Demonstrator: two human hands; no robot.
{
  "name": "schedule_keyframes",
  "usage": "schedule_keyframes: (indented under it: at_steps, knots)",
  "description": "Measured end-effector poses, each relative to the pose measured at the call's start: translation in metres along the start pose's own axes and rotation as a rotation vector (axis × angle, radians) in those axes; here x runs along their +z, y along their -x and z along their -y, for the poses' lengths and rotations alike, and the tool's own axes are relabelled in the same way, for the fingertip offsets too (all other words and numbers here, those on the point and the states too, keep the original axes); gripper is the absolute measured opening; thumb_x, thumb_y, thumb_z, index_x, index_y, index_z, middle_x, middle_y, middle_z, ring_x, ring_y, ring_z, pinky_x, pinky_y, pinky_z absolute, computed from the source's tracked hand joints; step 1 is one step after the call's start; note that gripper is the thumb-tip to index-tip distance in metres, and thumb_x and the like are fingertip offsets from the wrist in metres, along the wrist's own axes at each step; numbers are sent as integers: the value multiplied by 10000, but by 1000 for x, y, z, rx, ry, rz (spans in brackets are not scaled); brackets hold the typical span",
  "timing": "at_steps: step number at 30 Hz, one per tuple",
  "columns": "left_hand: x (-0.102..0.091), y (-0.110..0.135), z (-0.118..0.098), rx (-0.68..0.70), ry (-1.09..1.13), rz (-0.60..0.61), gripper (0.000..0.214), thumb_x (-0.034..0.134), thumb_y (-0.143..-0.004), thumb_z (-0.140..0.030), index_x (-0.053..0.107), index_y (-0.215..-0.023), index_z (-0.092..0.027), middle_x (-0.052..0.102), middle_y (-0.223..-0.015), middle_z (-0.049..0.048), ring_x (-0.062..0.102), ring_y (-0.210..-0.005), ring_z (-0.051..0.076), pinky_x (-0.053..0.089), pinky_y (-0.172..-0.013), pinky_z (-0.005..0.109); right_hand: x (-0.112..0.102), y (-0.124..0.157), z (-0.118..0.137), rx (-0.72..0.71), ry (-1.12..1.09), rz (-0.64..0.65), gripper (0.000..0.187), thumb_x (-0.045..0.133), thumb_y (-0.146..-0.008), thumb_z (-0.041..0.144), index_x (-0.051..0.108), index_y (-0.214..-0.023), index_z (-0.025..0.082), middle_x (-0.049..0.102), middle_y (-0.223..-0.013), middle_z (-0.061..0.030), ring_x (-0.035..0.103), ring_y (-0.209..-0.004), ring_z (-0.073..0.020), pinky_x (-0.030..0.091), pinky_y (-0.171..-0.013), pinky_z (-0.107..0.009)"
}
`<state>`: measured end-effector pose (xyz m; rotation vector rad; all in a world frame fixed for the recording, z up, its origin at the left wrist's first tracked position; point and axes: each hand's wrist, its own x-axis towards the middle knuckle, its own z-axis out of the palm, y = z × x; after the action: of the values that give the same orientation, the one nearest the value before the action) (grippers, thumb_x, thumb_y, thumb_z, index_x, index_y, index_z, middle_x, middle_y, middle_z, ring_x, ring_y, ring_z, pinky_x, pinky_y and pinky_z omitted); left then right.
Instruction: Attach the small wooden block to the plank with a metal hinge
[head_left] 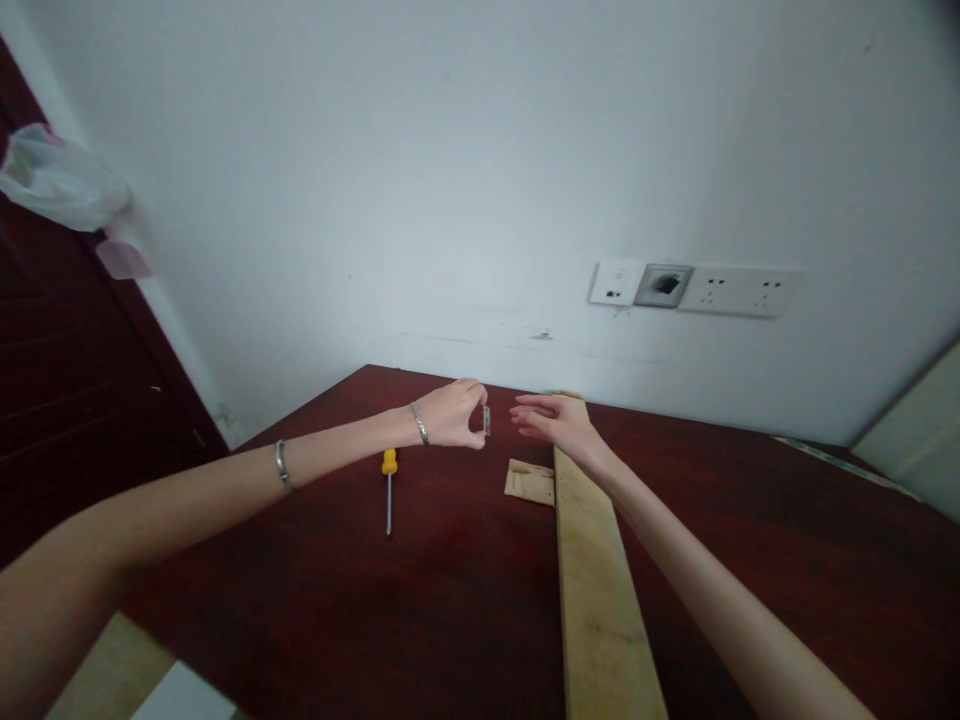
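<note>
My left hand (454,413) pinches a small flat metal piece (487,420) between thumb and fingers, held upright above the dark red table (450,600). My right hand (553,421) is open with fingers stretched toward that piece, a short gap away, and holds nothing. It hovers over the far end of a long pale wooden plank (600,590) lying on the table. A small wooden block (530,482) lies against the plank's left side. A screwdriver with a yellow handle (388,490) lies on the table below my left wrist.
A white wall stands behind the table, with a row of sockets (694,287), one opening uncovered. A dark wooden door (67,380) is at the left, a plastic bag (60,185) hanging on it. A pale panel (915,440) leans at the right.
</note>
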<state>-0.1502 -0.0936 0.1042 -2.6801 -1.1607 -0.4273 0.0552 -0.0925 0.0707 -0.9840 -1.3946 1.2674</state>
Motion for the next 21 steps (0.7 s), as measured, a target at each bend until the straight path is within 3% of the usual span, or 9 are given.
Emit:
schedule_keyframes:
  at_steps: [5, 9, 12, 16, 21]
  knots:
    - [19, -45, -28, 152, -6, -62, 322, 639, -675, -307, 515, -905, -120, 562, -913, 94, 526, -893, 225, 419, -838, 310, -32, 5, -5, -53, 35, -144, 338, 669, -650, 102, 644, -985, 141, 702, -984, -103, 668, -864, -180, 557, -765, -322]
    - [39, -65, -47, 233, -34, -107, 327, 629, -675, -336, 532, -906, -126, 567, -916, 97, 514, -907, 248, 394, -857, 350, -51, 4, -20, -14, 55, -247, 382, 667, -633, 84, 623, -1011, 108, 714, -871, -81, 676, -786, -170, 551, -771, -328]
    - [52, -70, -53, 223, -41, -163, 349, 626, -677, -355, 534, -929, -133, 566, -940, 98, 495, -940, 263, 373, -861, 374, -59, 6, -30, 92, -54, -239, 343, 662, -658, 89, 616, -998, 99, 705, -729, -43, 674, -668, -138, 562, -719, -287]
    - [62, -71, -55, 184, -3, -217, 347, 624, -684, -339, 518, -950, -143, 563, -978, 95, 482, -963, 257, 356, -874, 374, -65, 13, -36, 207, -184, -158, 215, 650, -704, 121, 635, -918, 107, 697, -689, -46, 669, -608, -121, 560, -647, -234]
    - [69, -69, -53, 188, 14, -234, 350, 628, -682, -345, 516, -948, -146, 558, -975, 90, 476, -960, 251, 350, -885, 368, -67, 13, -42, 204, -258, -135, 148, 665, -691, 122, 659, -838, 113, 696, -692, -41, 659, -601, -112, 557, -638, -229]
